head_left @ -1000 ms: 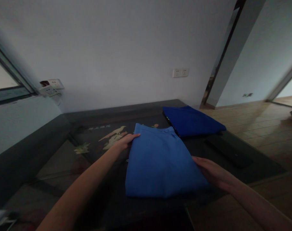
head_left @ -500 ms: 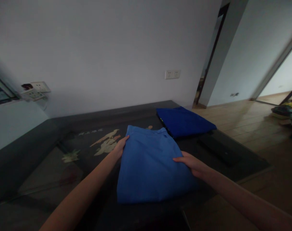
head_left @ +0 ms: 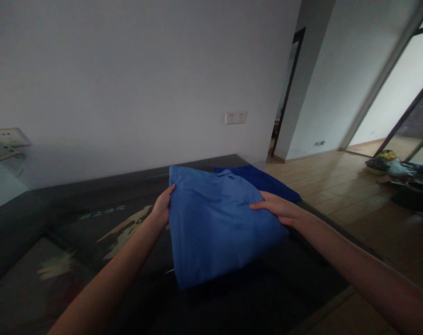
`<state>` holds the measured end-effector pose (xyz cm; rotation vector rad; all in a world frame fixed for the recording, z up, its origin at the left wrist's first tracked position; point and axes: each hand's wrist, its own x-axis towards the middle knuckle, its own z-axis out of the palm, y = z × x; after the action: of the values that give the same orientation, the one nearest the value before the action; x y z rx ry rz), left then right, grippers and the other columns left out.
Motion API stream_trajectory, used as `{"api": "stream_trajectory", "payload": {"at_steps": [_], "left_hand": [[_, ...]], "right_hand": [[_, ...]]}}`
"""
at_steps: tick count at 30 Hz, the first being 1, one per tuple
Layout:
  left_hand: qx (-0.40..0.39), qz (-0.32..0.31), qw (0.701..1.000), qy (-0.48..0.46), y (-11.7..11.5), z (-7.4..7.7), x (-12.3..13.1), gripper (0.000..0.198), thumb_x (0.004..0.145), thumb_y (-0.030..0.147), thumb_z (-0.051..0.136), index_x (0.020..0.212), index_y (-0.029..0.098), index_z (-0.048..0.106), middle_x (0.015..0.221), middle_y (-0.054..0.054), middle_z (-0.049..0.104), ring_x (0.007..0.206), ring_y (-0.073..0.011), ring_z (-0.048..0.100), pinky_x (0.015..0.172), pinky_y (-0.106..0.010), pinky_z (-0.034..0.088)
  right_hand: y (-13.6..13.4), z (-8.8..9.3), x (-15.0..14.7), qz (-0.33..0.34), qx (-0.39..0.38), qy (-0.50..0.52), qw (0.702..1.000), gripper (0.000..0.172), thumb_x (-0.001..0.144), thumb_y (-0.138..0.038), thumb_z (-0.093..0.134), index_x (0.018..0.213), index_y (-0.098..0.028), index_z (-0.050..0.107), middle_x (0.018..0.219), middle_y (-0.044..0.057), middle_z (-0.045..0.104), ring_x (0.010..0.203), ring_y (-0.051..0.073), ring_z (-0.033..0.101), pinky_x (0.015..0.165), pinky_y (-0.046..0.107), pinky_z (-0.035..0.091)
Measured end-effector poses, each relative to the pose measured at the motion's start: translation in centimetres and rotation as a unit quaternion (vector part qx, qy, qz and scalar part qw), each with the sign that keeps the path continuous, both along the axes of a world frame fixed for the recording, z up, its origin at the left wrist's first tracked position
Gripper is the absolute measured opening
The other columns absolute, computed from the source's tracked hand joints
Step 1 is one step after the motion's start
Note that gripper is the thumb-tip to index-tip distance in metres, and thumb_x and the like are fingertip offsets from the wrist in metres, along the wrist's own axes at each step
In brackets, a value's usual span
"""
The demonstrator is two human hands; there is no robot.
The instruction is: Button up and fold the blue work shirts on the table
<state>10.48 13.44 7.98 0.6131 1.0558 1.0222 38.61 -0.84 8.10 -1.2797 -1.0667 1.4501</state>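
Observation:
A folded light-blue garment (head_left: pixel 218 223) with a waistband-like upper edge is held between both hands. My left hand (head_left: pixel 164 204) grips its left edge near the upper corner, thumb on top and fingers hidden behind. My right hand (head_left: pixel 276 207) pinches the right edge, thumb over the front, with the other fingers underneath. The cloth is tilted and wrinkled near the right hand, and its lower edge appears raised over the dark tabletop (head_left: pixel 253 288). Behind it lies a folded dark-blue cloth (head_left: pixel 270 182), partly covered from view.
The tabletop carries a pale flower-like picture and lettering on the left. A white wall with a double socket (head_left: pixel 236 117) stands behind the table. Another socket (head_left: pixel 9 137) is at far left. To the right are a wooden floor (head_left: pixel 323 181) and a heap of things (head_left: pixel 389 163).
Both hands have raised the light-blue garment and shifted it towards the dark-blue cloth, now hiding more of it. The camera view has turned right.

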Motion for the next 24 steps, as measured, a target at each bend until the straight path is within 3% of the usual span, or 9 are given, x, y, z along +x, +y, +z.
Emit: {"api": "stream_trajectory", "payload": {"at_steps": [3,7,14,18,24], "left_hand": [[0.022,-0.003,1.000,-0.020,1.8,1.5,4.1,0.034,0.087,0.030,0.056,0.113,0.010,0.062,0.080,-0.010,0.072,0.068,-0.0216,0.070,0.070,-0.033,0.059],[0.030,-0.043,0.997,-0.059,4.0,2.4,10.1,0.034,0.091,0.028,0.049,0.117,0.009,0.060,0.082,-0.010,0.072,0.070,-0.0201,0.069,0.074,-0.033,0.058],[0.021,-0.077,0.992,-0.096,8.1,1.4,19.2,0.036,0.093,0.026,0.042,0.121,0.010,0.057,0.093,-0.011,0.070,0.079,-0.0202,0.068,0.075,-0.031,0.057],[0.004,-0.074,0.995,-0.071,10.5,-1.2,22.5,0.036,0.093,0.027,0.043,0.122,0.012,0.055,0.094,-0.010,0.070,0.080,-0.0193,0.068,0.074,-0.029,0.056],[-0.017,-0.117,0.993,-0.025,12.1,-7.3,22.2,0.037,0.085,0.024,0.055,0.121,0.018,0.052,0.084,-0.008,0.068,0.066,-0.0188,0.065,0.064,-0.031,0.056]], "right_hand": [[2.1,1.7,3.9,-0.021,0.002,-0.020,1.000,0.051,0.070,-0.007,0.061,0.119,-0.017,0.056,0.104,0.007,0.071,0.087,0.021,0.069,0.091,0.042,0.052],[4.4,3.7,9.3,-0.048,-0.017,-0.075,0.996,0.050,0.072,-0.006,0.060,0.121,-0.018,0.057,0.105,0.008,0.071,0.087,0.023,0.069,0.089,0.045,0.052],[7.1,5.0,16.4,-0.073,-0.021,-0.109,0.991,0.047,0.072,-0.005,0.060,0.117,-0.017,0.060,0.102,0.008,0.072,0.083,0.021,0.070,0.089,0.045,0.051],[9.1,2.6,19.6,-0.073,-0.021,-0.088,0.993,0.049,0.071,-0.005,0.061,0.119,-0.017,0.058,0.102,0.007,0.072,0.082,0.020,0.070,0.085,0.041,0.053],[10.6,-5.3,22.2,-0.053,-0.052,-0.104,0.992,0.046,0.069,-0.014,0.068,0.115,-0.014,0.059,0.107,0.011,0.070,0.085,0.022,0.069,0.084,0.039,0.054]]}}
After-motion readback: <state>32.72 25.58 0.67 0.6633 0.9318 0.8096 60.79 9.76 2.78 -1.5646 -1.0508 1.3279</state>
